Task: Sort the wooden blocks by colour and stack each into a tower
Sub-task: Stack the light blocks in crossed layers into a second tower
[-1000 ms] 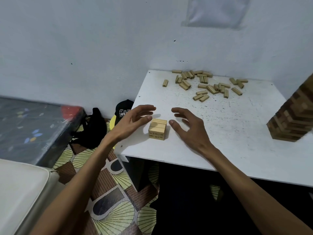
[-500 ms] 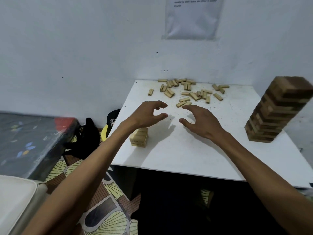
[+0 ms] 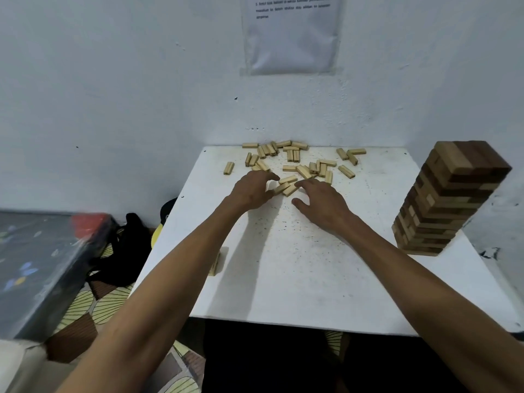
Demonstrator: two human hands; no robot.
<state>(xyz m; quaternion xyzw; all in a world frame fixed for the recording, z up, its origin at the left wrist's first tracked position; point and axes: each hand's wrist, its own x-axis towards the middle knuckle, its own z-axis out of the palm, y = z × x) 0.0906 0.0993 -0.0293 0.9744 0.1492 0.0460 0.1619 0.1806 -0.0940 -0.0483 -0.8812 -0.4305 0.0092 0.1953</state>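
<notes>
While reaching across the white table (image 3: 297, 279), had both hands at the near edge of the loose pale blocks (image 3: 300, 165), scattered along the far side by the wall. Had the left hand (image 3: 252, 190) curled over one end of two pale blocks (image 3: 285, 188) lying side by side, thumb against them; couldn't tell whether pinched or just touched. Had the right hand (image 3: 323, 202) spread and relaxed, fingertips at the other end of the same pair, thumb out sideways, gripping nothing. Noted a short pale stack (image 3: 218, 262) near the left edge, mostly hidden under the left forearm. Noted the tall brown tower (image 3: 448, 199) upright at the right edge, well apart from both hands. Saw a printed sheet (image 3: 290, 38) on the wall above.
</notes>
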